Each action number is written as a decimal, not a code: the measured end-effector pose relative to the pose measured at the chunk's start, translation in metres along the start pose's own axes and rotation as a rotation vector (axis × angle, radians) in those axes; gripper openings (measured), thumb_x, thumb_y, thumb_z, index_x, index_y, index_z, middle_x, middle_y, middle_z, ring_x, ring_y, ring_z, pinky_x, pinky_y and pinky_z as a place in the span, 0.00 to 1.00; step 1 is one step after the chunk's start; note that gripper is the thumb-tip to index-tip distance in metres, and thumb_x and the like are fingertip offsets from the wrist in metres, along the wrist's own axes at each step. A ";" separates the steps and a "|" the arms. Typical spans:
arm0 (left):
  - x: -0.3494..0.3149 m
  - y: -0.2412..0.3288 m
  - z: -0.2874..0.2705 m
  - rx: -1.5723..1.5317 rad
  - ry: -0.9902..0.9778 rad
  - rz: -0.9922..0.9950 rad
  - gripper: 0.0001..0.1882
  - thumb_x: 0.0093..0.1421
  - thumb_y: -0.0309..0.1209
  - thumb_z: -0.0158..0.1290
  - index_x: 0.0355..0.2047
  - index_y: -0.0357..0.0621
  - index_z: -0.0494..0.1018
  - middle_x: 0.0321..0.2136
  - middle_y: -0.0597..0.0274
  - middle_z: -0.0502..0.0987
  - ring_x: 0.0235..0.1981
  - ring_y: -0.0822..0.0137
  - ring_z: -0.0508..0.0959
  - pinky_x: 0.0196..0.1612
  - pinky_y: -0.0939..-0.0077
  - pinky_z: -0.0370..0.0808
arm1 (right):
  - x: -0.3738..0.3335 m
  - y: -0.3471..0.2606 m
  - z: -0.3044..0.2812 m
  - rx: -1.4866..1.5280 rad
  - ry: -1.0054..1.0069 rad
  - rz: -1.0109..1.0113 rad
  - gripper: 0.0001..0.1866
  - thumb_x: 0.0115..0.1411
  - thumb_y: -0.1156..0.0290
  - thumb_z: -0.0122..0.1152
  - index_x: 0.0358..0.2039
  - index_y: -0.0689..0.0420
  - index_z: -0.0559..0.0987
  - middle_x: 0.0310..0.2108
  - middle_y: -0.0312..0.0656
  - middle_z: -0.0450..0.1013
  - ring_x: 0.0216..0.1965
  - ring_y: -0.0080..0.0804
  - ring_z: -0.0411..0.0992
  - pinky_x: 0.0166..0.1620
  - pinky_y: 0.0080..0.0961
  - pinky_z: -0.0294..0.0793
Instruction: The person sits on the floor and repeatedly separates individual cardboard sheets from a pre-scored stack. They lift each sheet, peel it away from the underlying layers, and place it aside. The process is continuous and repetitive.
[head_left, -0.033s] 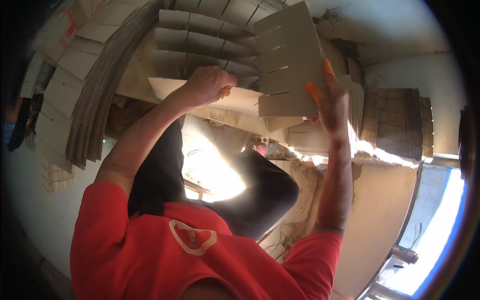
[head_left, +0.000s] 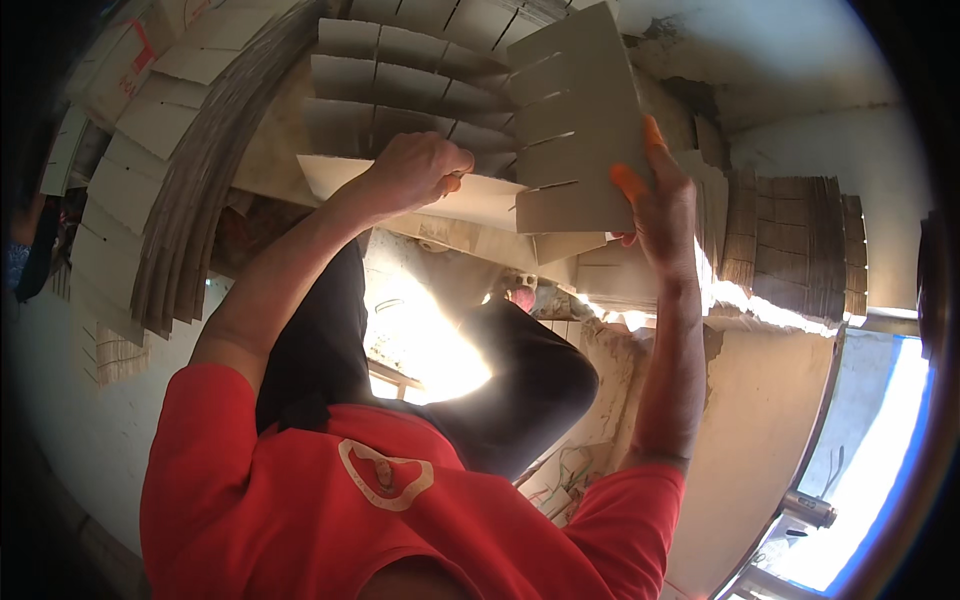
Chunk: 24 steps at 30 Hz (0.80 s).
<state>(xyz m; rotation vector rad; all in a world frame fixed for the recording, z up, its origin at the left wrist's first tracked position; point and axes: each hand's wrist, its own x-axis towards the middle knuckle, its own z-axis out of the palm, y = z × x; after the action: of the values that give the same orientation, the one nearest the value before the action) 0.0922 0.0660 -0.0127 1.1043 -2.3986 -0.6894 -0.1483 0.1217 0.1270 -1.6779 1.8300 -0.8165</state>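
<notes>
My right hand [head_left: 660,195] grips a slotted cardboard divider [head_left: 575,130] by its right edge, with orange covers on the thumb and a finger. The divider is held upright, its several slits running in from the left. Beside it on the left, a partly assembled cardboard partition grid [head_left: 410,85] has several strips crossing in rows. My left hand [head_left: 422,170] is closed at the grid's near strip [head_left: 480,200], the fingertips curled and partly hidden. Whether the held divider touches the grid's right ends I cannot tell.
A tall fanned stack of slotted cardboard sheets [head_left: 190,190] stands to the left. More bundled cardboard [head_left: 800,235] sits at the right, near the wall [head_left: 820,130]. My bent legs in black trousers [head_left: 520,390] are under the work surface. Bright sunlight falls between them.
</notes>
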 end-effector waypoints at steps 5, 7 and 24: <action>0.001 -0.001 0.001 0.003 -0.005 0.006 0.06 0.49 0.27 0.55 0.29 0.41 0.76 0.25 0.56 0.79 0.29 0.54 0.78 0.33 0.62 0.73 | 0.014 -0.002 0.008 -0.024 -0.156 -0.013 0.31 0.57 0.79 0.52 0.62 0.54 0.62 0.23 0.41 0.74 0.12 0.23 0.67 0.11 0.21 0.65; 0.003 -0.001 0.003 0.012 -0.002 -0.010 0.06 0.49 0.27 0.55 0.29 0.41 0.76 0.24 0.55 0.79 0.29 0.54 0.78 0.33 0.62 0.73 | 0.021 0.007 0.019 -0.044 -0.152 -0.020 0.31 0.57 0.80 0.52 0.62 0.54 0.61 0.25 0.42 0.74 0.14 0.25 0.68 0.12 0.21 0.67; 0.004 0.001 0.008 0.013 0.057 0.011 0.05 0.50 0.29 0.57 0.26 0.41 0.76 0.21 0.53 0.77 0.25 0.53 0.77 0.30 0.63 0.72 | 0.027 0.028 0.049 -0.409 -0.220 -0.360 0.31 0.51 0.84 0.53 0.57 0.71 0.58 0.25 0.59 0.71 0.27 0.56 0.72 0.30 0.43 0.69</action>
<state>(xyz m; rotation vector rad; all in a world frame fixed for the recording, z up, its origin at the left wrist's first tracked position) 0.0853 0.0657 -0.0176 1.1005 -2.3630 -0.6308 -0.1341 0.0924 0.0734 -2.3006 1.6420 -0.3790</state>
